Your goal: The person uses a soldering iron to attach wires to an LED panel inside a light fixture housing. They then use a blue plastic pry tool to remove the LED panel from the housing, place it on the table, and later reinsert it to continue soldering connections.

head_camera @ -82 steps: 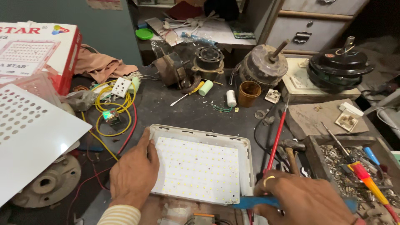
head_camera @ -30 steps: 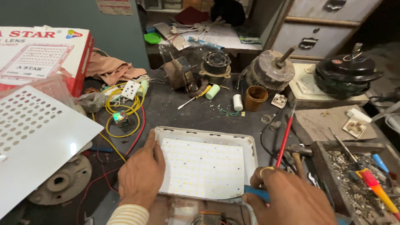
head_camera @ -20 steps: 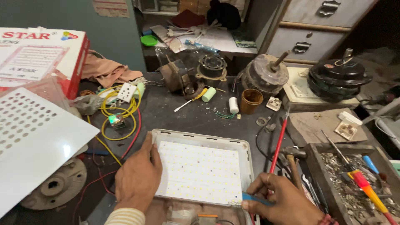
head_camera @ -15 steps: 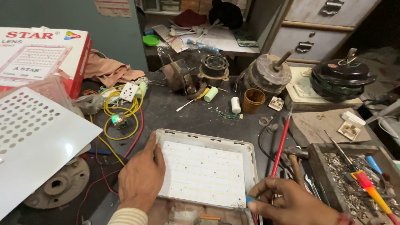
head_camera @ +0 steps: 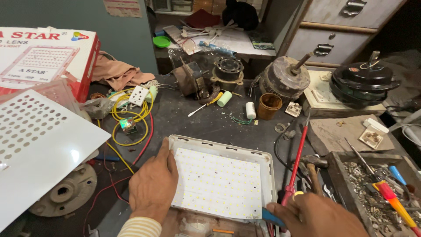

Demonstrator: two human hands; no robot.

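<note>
left hand [head_camera: 153, 186] flat on led panel [head_camera: 217, 182] left edge; right hand [head_camera: 320, 217] at lower-right corner.

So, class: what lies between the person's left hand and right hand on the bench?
In the head view, the white LED panel in its pale tray lies between the left hand and the right hand, which holds a blue-handled tool.

Bare bench [head_camera: 210, 125] above panel [head_camera: 219, 182], clutter [head_camera: 245, 94] beyond

The left hand [head_camera: 152, 184] is bare, with a cuff [head_camera: 139, 227] striped in cream and yellow at the wrist. The right hand [head_camera: 318, 216] wears a gold ring [head_camera: 297, 193] on one finger.
</note>
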